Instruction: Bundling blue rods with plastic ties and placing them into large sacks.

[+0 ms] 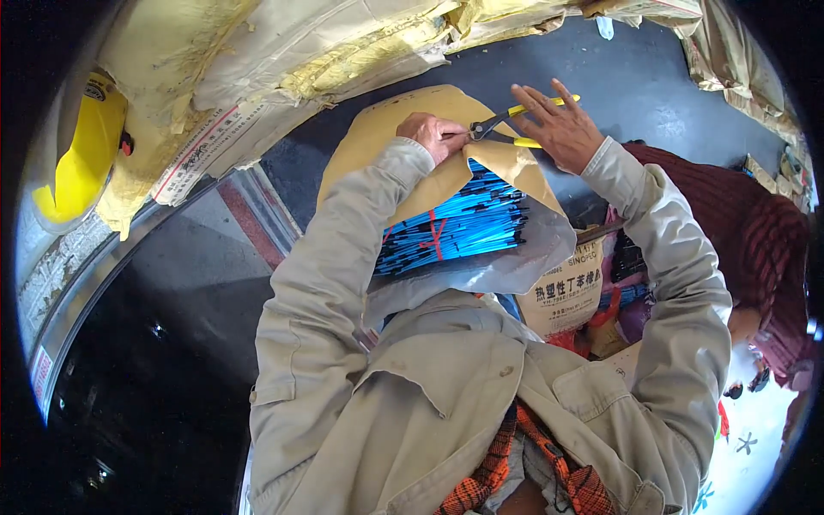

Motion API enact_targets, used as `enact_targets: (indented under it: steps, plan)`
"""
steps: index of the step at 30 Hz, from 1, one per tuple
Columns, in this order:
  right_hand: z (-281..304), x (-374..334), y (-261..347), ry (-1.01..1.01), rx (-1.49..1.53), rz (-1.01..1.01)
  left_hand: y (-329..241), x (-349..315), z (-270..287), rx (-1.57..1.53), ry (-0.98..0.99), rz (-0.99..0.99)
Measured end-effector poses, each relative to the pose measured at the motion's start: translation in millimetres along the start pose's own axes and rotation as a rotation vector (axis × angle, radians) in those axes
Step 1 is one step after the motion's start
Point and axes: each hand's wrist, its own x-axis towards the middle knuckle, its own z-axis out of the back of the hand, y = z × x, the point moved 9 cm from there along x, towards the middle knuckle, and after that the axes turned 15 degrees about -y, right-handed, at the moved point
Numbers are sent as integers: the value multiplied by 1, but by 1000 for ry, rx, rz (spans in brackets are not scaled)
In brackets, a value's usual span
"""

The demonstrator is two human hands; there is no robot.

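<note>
My left hand (433, 137) is closed in a pinch at the gathered edge of a brown paper sack (378, 129). Right beside those fingertips are the dark jaws of yellow-handled end-cutting pliers (519, 110). My right hand (562, 129) holds the pliers by their handles, which stand apart; its fingers reach over the upper handle. Below the pliers, the open side of the paper shows a dense bundle of blue strips with black ends (459, 219), tied with red string. Clear plastic film (515, 270) lies around the bundle. What my left fingertips pinch is partly hidden.
Stacked pale sacks (318, 51) line the far side. A printed paper sack (562, 292) stands right of my lap. Another person in a dark red knitted top (730, 223) is close on the right. A yellow object (90, 146) is at the far left.
</note>
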Motion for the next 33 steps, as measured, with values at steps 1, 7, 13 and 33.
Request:
enact_targets:
  steps: [1, 7, 13, 33]
  plan:
    - [0, 1, -1, -12, 7, -19, 0, 1, -1, -16, 10, 9]
    - [-4, 9, -2, 81, -24, -50, 2, 9, 7, 10, -12, 4]
    - [-8, 13, -7, -1, -3, -10, -2, 15, 10, 34, -35, -96]
    - [-22, 8, -15, -129, 645, -268, 12, 26, 11, -47, 80, 38]
